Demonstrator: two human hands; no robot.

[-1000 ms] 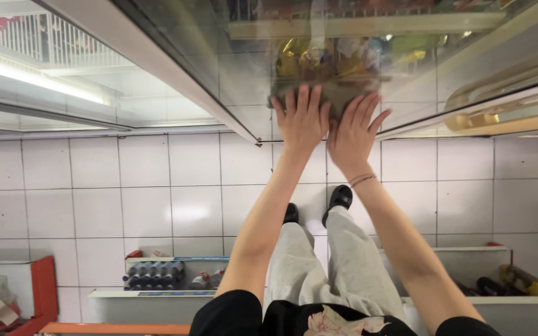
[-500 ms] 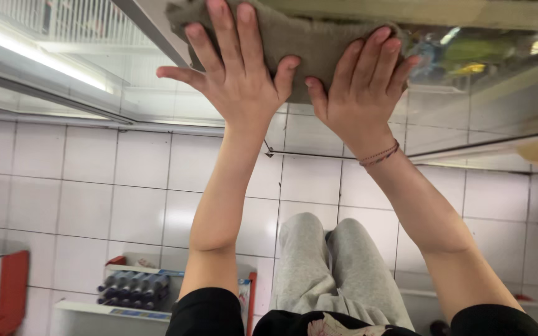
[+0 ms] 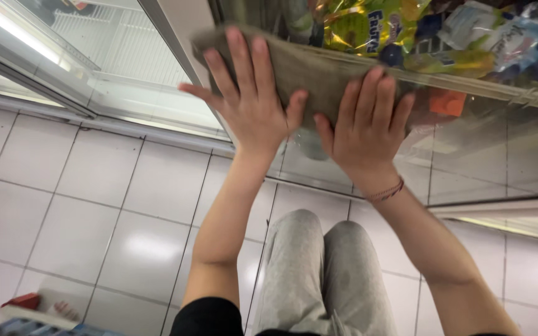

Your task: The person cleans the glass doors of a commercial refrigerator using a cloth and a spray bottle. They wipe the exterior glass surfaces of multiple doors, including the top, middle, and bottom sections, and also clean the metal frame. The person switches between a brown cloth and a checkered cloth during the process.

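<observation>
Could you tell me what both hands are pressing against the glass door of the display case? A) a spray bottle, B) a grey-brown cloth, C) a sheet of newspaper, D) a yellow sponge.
B: the left hand and right hand lie flat, fingers spread, on a grey-brown cloth held against the glass door.

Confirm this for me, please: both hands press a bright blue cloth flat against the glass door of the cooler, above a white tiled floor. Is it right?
Not quite: the cloth is grey-brown, not bright blue. The head view shows the left hand and the right hand both spread flat on it, pressing it against the glass door of the cooler, above the white tiled floor.
</observation>
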